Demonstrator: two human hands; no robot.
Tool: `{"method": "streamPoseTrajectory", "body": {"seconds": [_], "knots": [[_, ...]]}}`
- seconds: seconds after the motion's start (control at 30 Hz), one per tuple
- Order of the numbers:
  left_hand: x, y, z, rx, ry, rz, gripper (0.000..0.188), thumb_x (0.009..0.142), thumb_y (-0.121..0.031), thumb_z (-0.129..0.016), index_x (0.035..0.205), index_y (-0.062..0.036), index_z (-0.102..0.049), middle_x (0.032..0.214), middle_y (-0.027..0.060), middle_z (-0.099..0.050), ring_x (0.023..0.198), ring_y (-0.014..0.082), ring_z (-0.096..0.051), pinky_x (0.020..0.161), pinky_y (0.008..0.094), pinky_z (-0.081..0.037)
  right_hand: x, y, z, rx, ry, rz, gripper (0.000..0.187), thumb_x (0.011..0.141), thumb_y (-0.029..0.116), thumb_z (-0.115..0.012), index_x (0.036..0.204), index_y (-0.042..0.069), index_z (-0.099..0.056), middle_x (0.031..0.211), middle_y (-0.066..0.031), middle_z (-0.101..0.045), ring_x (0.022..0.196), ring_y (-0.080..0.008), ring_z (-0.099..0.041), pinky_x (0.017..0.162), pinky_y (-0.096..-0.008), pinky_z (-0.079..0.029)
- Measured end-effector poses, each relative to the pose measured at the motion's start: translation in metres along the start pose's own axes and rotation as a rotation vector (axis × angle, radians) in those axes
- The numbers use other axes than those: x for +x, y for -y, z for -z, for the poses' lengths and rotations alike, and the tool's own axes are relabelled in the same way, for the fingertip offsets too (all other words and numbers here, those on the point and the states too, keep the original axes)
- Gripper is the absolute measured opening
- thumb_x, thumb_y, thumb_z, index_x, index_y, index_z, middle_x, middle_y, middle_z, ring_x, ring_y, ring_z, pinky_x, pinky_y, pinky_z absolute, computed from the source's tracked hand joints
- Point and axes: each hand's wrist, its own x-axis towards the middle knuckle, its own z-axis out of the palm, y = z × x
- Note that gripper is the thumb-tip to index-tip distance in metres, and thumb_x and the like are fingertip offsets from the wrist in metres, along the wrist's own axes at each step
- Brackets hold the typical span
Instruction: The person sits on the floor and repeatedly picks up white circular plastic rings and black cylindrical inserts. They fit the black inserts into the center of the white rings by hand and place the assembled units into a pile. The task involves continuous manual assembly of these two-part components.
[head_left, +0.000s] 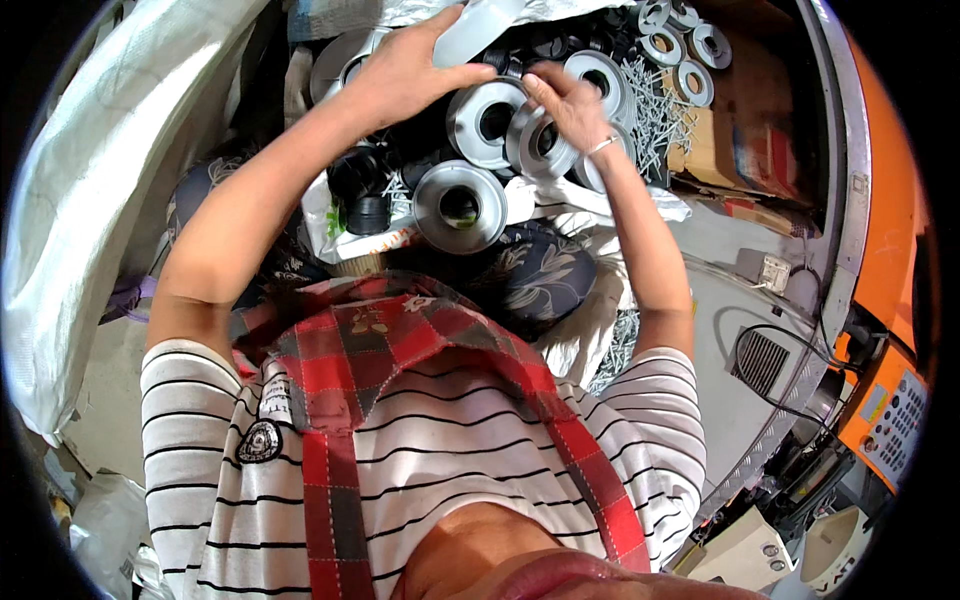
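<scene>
My left hand (405, 70) reaches to the top of the view, thumb and fingers around a smooth, pale, translucent piece (478, 28) whose kind I cannot make out. Close by, my right hand (572, 108) is bent at the rim of a silver-grey, funnel-like ring part (522, 138), with its fingertips partly hidden. Just left of that part lies another grey ring part (468, 125) with a dark centre hole. Nearer to me rests a wider grey ring part (428, 205), and a further one (612, 78) sits beyond my right hand.
Black ribbed parts (368, 215) lie at the pile's left. Many loose screws (650, 120) and several small grey rings (693, 83) are at the right, beside cardboard (740, 150). A large white woven sack (90, 200) stands left; an orange machine panel (895, 415) stands right.
</scene>
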Motion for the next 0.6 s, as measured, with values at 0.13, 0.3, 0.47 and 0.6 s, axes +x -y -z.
{"method": "streamPoseTrajectory", "body": {"seconds": [0.13, 0.3, 0.47, 0.6], "knots": [[0.009, 0.024, -0.013, 0.432, 0.474, 0.249, 0.093, 0.071, -0.05, -0.071, 0.133, 0.0097, -0.035, 0.125, 0.0303, -0.048, 0.118, 0.0357, -0.049, 0.102, 0.0373, -0.037, 0.04, -0.121, 0.038, -0.912, -0.074, 0.156, 0.069, 0.067, 0.023, -0.077, 0.126, 0.006, -0.046, 0.111, -0.0206, -0.058, 0.102, -0.0368, -0.056, 0.087, -0.0408, -0.048], [0.008, 0.023, -0.023, 0.125, 0.254, 0.283, 0.074, 0.072, -0.042, -0.072, 0.123, 0.007, -0.05, 0.12, 0.0264, -0.054, 0.112, 0.033, -0.055, 0.096, 0.0355, -0.042, 0.027, -0.105, 0.025, -1.013, 0.134, -0.05, 0.051, 0.067, 0.027, -0.074, 0.109, 0.006, -0.051, 0.103, -0.0185, -0.06, 0.096, -0.0364, -0.058, 0.082, -0.0417, -0.049], [0.006, 0.014, -0.044, -0.395, 0.166, 0.344, 0.064, 0.073, -0.037, -0.074, 0.113, 0.0093, -0.055, 0.103, 0.0174, -0.063, 0.095, 0.0221, -0.062, 0.087, 0.0303, -0.048, 0.03, -0.039, 0.032, -0.371, -0.011, 0.187, 0.046, 0.072, 0.036, -0.071, 0.1, 0.001, -0.06, 0.088, -0.0127, -0.066, 0.079, -0.0253, -0.064, 0.069, -0.0348, -0.051], [0.023, 0.002, -0.019, -0.947, 0.133, 0.502, 0.029, 0.081, -0.019, -0.067, 0.099, 0.0028, -0.06, 0.084, 0.0088, -0.065, 0.076, 0.0142, -0.064, 0.069, 0.0266, -0.054, 0.094, -0.071, 0.038, -0.144, -0.166, -0.052, 0.042, 0.076, 0.034, -0.071, 0.099, 0.001, -0.062, 0.09, -0.0135, -0.066, 0.084, -0.0272, -0.064, 0.072, -0.0342, -0.052]]}}
